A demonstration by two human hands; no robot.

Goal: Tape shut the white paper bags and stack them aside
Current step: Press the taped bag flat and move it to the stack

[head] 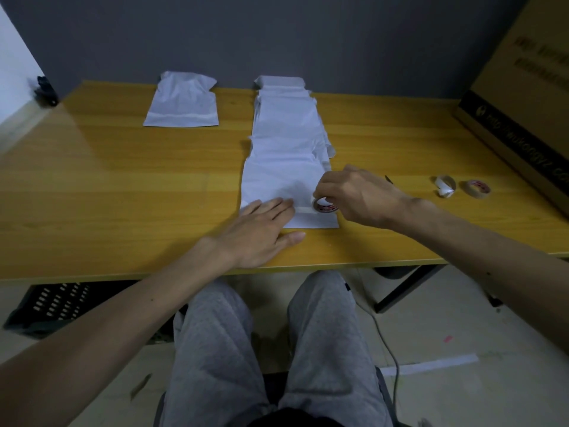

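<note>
Left hand flattens white bag; right hand holds tape roll.

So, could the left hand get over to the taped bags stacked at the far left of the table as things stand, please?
Probably yes. The left hand lies flat on the near bag, holding nothing, and bare table lies between it and the taped stack. Lifting off would free the bag while the right hand holds the tape roll.

A big brown cardboard box sits on the yellow wooden table. A black plastic crate sits underneath.
</note>
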